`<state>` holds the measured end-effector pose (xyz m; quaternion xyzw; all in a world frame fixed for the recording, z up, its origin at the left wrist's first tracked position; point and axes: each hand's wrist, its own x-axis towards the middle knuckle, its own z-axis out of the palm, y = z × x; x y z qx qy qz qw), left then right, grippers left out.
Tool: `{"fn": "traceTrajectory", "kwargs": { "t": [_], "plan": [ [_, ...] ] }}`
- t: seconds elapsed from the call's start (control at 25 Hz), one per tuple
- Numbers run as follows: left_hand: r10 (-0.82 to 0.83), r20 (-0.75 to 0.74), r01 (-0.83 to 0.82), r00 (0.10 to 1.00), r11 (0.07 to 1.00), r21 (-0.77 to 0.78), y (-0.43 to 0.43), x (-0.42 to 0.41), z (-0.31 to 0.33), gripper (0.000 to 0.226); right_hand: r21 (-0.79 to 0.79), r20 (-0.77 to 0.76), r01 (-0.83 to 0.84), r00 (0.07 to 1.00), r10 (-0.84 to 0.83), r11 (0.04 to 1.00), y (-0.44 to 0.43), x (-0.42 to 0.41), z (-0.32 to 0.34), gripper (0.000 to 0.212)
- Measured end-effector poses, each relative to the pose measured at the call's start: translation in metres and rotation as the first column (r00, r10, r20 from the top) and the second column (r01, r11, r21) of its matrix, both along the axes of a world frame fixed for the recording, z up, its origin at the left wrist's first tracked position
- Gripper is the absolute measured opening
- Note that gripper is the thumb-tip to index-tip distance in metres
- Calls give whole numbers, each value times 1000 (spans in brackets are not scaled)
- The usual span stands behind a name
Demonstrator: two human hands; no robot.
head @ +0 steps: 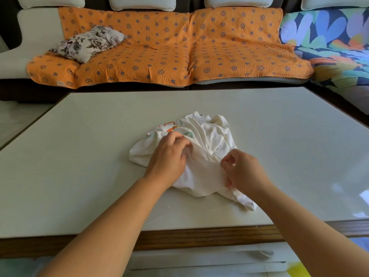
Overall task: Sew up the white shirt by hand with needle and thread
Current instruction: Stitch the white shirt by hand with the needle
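white shirt [211,136] lies crumpled on the pale table [89,156], a little toward 5 o'clock from the tabletop's middle, with an orange and teal print showing among its folds at its 10 o'clock side. the left hand [169,154] reaches in from 7 o'clock and rests on the shirt's 8 o'clock part, fingers curled over and bunching a ridge of cloth. the right hand [243,168] sits at the shirt's 4 o'clock edge, thumb and forefinger pressed together on a thin dark needle [218,157]. the needle slants from those fingertips toward 10 o'clock, its far tip at a fold. whether it pierces the cloth is too small to tell. a faint pale line, seemingly thread [221,205], lies on the table just at 6 o'clock of the shirt. past the table at 12 o'clock an orange patterned cover [179,52] drapes a sofa, with a floral cushion [89,43] at 10 o'clock and a multicoloured blanket [329,37] at 2 o'clock.
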<state>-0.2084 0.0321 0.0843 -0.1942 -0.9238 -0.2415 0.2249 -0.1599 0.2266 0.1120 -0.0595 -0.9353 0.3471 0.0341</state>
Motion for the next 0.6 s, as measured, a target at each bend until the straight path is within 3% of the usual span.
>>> {"fn": "traceTrajectory", "kwargs": {
  "t": [0.28,0.48,0.52,0.6],
  "plan": [
    [78,48,-79,996,996,32,-12,-14,6,17,-41,-7,-42,999,42,998,8,-6,7,13],
    [7,129,-12,992,999,44,-34,-14,11,3,-87,-185,46,981,-61,995,12,-19,5,17],
    [-23,137,15,990,998,62,-37,-14,11,4,-107,-203,55,976,-76,993,13,-21,4,18],
    [-84,226,25,970,967,254,-40,-10,16,7,-135,-228,68,969,-98,988,16,-24,4,20]
  ]
}}
